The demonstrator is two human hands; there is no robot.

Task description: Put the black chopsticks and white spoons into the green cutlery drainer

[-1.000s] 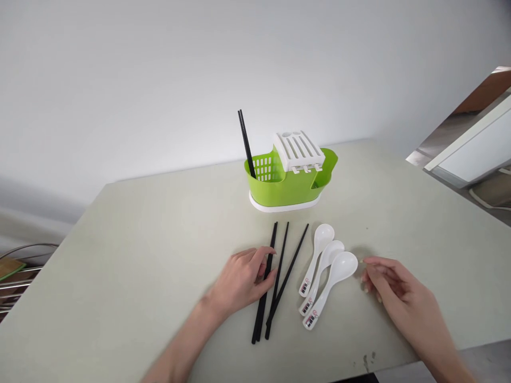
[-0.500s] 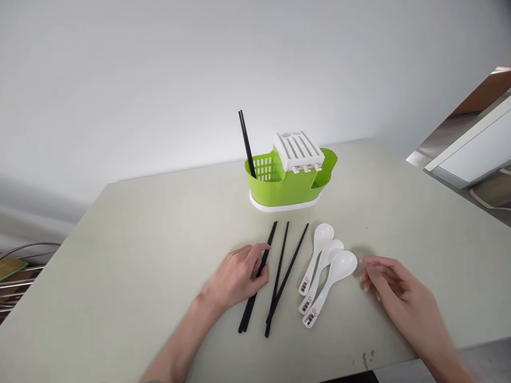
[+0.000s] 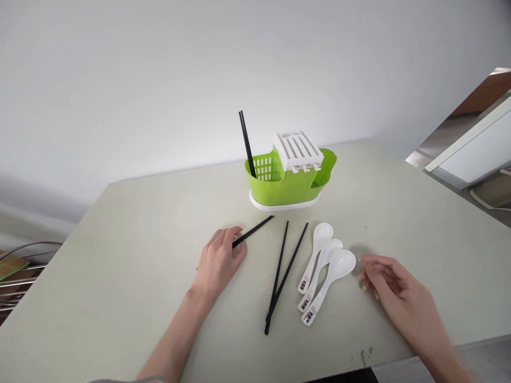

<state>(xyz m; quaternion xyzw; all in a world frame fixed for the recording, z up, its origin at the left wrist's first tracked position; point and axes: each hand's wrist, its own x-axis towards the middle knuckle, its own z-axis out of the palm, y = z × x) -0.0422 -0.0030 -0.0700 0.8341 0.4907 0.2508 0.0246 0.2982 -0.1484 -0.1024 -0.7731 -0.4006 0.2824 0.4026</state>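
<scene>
My left hand [image 3: 220, 259] is closed around a pair of black chopsticks [image 3: 255, 229], whose thin ends point up and right toward the basket. Their other ends are mostly hidden behind the hand. To the right, two more black chopsticks [image 3: 280, 290] lie on the table, crossed near their thick ends. Beside these, three white spoons [image 3: 334, 274] rest in an overlapping row, bowls away from me. My right hand [image 3: 389, 282] hovers or rests just right of the nearest spoon bowl, fingers loosely curled and apart, with nothing visible in it.
A green basket [image 3: 285, 194] with a white slotted rack [image 3: 299, 151] and white base stands near the wall. Two black chopsticks [image 3: 247, 143] lean in its left compartment. A metal wire rack [image 3: 24, 279] is off the table's left edge. A dark object [image 3: 347, 376] shows at the front edge.
My left hand has moved left with the chopstick pair, which has turned from steep to slanting rightward. My right hand, the spoons and the crossed chopsticks have stayed in place.
</scene>
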